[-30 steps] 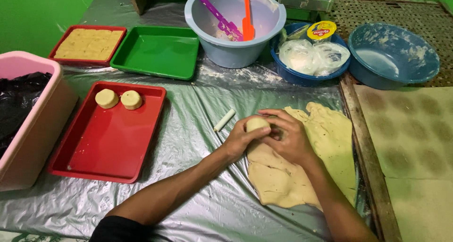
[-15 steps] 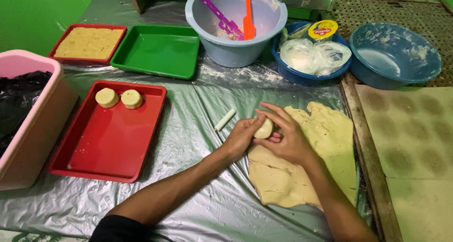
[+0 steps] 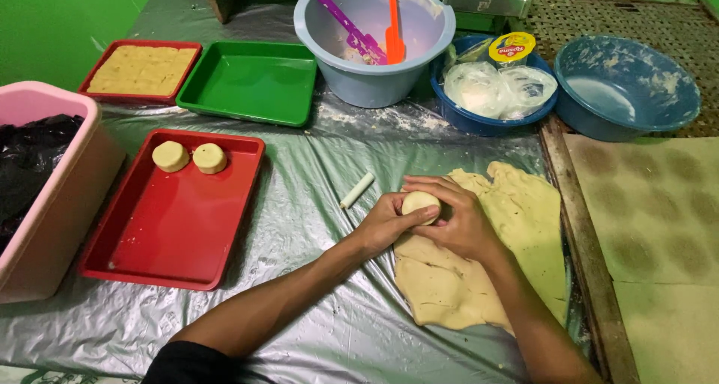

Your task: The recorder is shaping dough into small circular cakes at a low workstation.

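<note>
Dough ball [image 3: 419, 203] now perhaps flatter between both hands [image 3: 427, 223]

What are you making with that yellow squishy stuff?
A person is shaping a small round piece of dough between both hands, the left hand and the right hand, just above a flat sheet of dough on the silver-covered table. Two finished rounds sit in the corner of the red tray. A small white stick lies beside the hands. The green tray holds nothing.
</note>
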